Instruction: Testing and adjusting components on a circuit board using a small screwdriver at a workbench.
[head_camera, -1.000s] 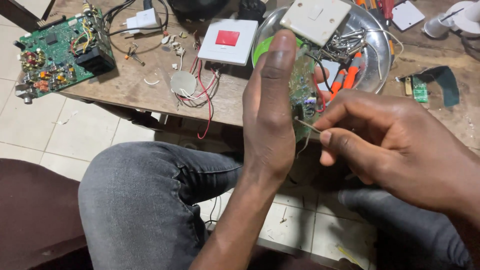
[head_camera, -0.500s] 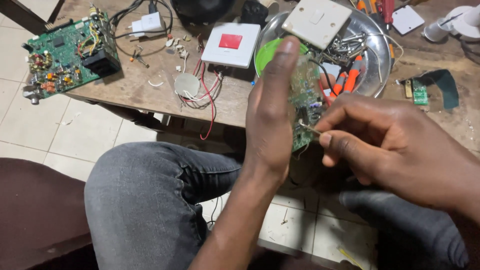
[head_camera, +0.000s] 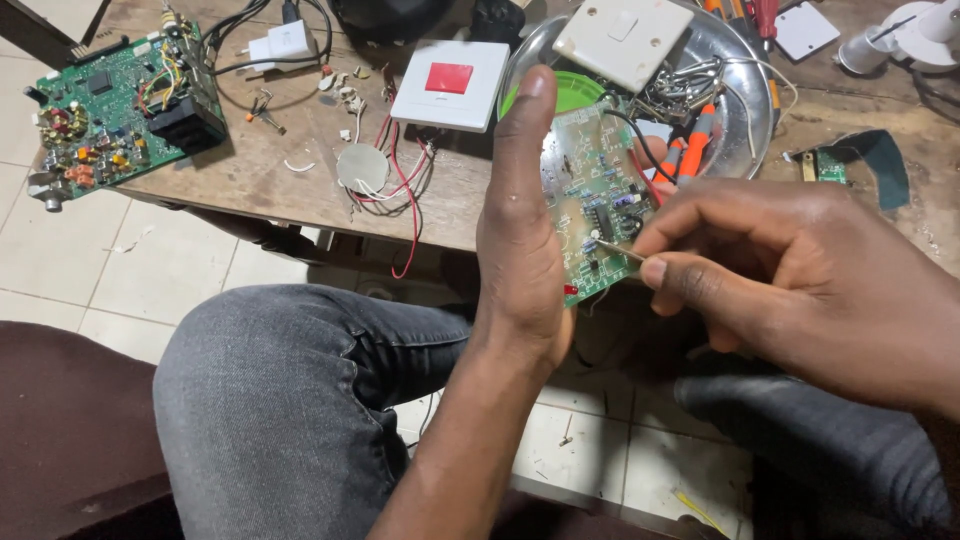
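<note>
My left hand (head_camera: 520, 230) holds a small green circuit board (head_camera: 592, 200) upright above my lap, thumb along its left edge. The fingers of my right hand (head_camera: 790, 275) pinch a thin metal probe (head_camera: 622, 252) whose tip touches the lower middle of the board, among small components. A black and a red wire (head_camera: 640, 165) run off the board's right side toward the metal dish.
On the wooden table (head_camera: 300, 170) lie a larger green circuit board (head_camera: 110, 110), a white switch with a red button (head_camera: 450, 85), a white charger (head_camera: 285, 42), loose red wires (head_camera: 400, 180) and a metal dish (head_camera: 735, 90) holding a white switch plate, screws and orange-handled tools. Tiled floor lies below.
The small board has turned to show its component face more fully. My right hand has brought the probe tip onto the board. The view has shifted slightly.
</note>
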